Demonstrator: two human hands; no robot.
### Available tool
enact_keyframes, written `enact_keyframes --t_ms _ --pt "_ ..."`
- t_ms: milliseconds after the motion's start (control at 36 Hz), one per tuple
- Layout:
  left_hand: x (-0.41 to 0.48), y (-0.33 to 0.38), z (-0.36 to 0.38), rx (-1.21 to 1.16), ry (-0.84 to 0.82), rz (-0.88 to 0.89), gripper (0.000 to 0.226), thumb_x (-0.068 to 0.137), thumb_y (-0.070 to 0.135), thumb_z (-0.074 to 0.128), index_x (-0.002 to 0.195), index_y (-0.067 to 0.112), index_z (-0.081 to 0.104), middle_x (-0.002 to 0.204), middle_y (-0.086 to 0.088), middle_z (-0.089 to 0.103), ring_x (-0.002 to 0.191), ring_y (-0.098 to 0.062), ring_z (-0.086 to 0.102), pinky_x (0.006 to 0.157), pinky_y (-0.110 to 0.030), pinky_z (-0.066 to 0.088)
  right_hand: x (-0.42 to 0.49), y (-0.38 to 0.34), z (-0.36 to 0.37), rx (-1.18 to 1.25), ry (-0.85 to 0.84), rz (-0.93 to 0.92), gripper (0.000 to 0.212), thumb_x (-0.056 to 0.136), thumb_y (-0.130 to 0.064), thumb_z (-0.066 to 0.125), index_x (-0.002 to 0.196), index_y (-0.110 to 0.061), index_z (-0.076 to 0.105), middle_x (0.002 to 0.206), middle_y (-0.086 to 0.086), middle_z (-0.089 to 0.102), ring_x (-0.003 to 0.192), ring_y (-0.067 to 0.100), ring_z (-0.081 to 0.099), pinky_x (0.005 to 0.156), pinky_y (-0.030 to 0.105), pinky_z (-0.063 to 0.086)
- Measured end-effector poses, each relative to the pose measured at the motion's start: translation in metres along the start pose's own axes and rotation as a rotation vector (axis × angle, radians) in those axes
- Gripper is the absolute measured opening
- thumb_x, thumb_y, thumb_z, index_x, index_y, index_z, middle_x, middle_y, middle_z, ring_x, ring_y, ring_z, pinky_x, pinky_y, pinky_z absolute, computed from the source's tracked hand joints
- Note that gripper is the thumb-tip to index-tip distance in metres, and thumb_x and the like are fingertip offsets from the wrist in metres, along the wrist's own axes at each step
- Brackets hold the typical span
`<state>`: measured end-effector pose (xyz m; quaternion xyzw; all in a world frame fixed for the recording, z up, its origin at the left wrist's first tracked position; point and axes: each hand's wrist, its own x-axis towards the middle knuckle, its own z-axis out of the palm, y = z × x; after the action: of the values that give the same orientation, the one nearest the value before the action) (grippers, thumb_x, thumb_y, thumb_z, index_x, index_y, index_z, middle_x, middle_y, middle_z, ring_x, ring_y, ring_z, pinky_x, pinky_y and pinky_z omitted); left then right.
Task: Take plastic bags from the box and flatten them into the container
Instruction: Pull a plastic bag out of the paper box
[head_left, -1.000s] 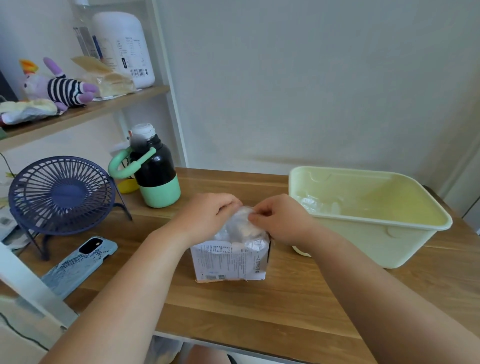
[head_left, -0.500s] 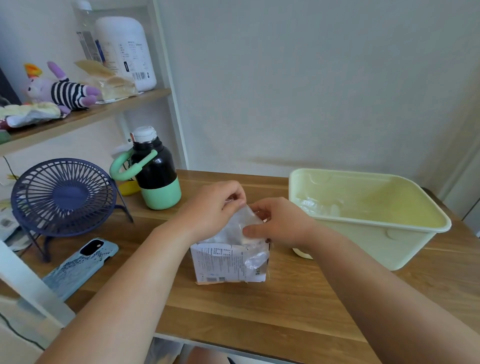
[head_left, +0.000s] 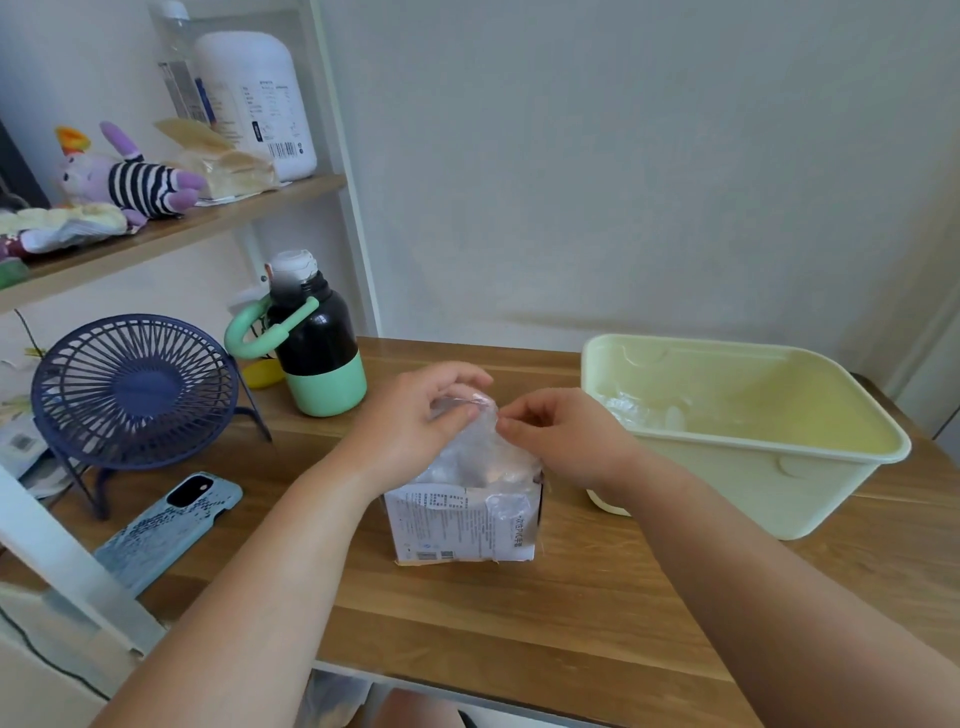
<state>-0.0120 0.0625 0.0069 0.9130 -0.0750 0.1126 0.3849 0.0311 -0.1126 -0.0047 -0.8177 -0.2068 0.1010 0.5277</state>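
Above the white box (head_left: 462, 519) on the wooden surface (head_left: 519, 613), the left hand (head_left: 415, 421) and right hand (head_left: 561, 436) both pinch a clear plastic bag (head_left: 480, 441) with curled fingers (head_left: 511, 423), beside the pale green container (head_left: 779, 467).

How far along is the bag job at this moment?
Done: crumpled clear plastic lies in the pale green plastic container, likely a finished bag. In hand: the left hand and right hand both pinch the top of a clear plastic bag drawn partly out of the white printed cardboard box. Left: pull it free and flatten it into the container; how many bags remain in the box is hidden.
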Motion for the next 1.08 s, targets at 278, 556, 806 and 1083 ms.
enact_keyframes --t_ms 278,556,806,1083 --pt "-0.002 0.002 0.002 0.007 -0.049 -0.026 0.037 0.095 0.023 0.06 0.118 0.045 0.041 0.1 0.035 0.057 0.099 0.022 0.042 0.083 -0.004 0.03 0.005 0.003 0.001 0.047 0.07 -0.009 0.014 0.097 -0.023 0.051 0.083 -0.022 0.057 0.075 -0.006 0.056 0.065 0.011 0.05 0.064 0.028 0.043" --pt "-0.003 -0.007 0.005 0.113 -0.111 -0.113 0.063 0.07 0.08 0.054 0.115 0.037 0.049 0.112 0.02 0.059 0.102 -0.006 0.056 0.088 -0.033 0.046 0.012 -0.001 -0.003 0.166 0.436 -0.066 0.015 0.098 -0.022 0.046 0.088 -0.018 0.055 0.076 -0.001 0.058 0.069 0.016 0.053 0.065 0.035 0.044" --pt "0.011 0.026 0.005 0.34 0.026 -0.012 0.111 0.052 0.101 0.007 0.127 0.038 0.059 0.137 0.017 0.047 0.131 -0.01 0.033 0.11 -0.042 0.026 0.004 -0.024 -0.045 0.372 0.726 -0.128 0.019 0.098 -0.02 0.046 0.081 -0.022 0.053 0.073 -0.007 0.055 0.059 0.006 0.049 0.057 0.023 0.042" --pt "0.036 0.083 0.035 -0.579 -0.026 -0.184 0.09 0.056 0.075 0.068 0.132 0.029 0.049 0.126 0.012 0.058 0.113 -0.007 0.059 0.096 -0.035 0.049 -0.026 -0.024 -0.083 0.37 0.598 -0.186 0.017 0.098 -0.02 0.049 0.083 -0.017 0.056 0.072 -0.006 0.056 0.063 0.011 0.051 0.055 0.029 0.045"
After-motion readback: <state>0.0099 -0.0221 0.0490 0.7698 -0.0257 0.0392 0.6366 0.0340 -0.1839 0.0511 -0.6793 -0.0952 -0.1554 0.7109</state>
